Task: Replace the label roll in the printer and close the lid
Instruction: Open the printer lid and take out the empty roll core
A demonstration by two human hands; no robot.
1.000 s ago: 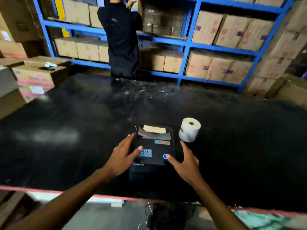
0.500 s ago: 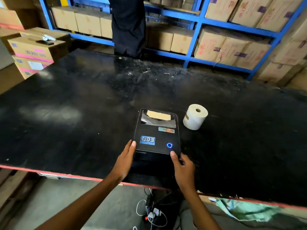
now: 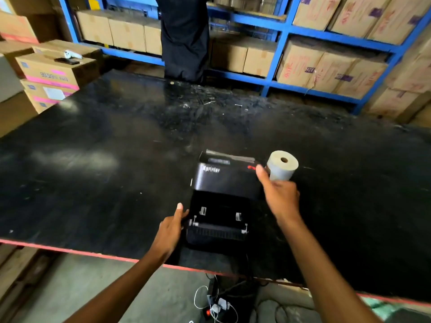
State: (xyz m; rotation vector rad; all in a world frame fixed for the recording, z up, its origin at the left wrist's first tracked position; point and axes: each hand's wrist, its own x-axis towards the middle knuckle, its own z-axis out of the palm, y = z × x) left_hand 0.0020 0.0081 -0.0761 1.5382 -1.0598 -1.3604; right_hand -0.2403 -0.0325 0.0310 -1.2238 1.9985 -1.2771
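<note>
Since half a second ago the printer (image 3: 224,206) lid (image 3: 227,180) has swung up and now stands open. Left hand (image 3: 169,231) rests against the printer's left side, fingers (image 3: 179,212) together and extended. Right hand (image 3: 278,194) sits at the lid's right edge, touching the label roll (image 3: 282,165); whether its fingers grip the roll I cannot tell. Printer stands on the bench (image 3: 116,159), the roll just right of it.

Black table (image 3: 116,141), blue shelving (image 3: 282,31), cardboard boxes (image 3: 300,64), floor cables (image 3: 217,306)
</note>
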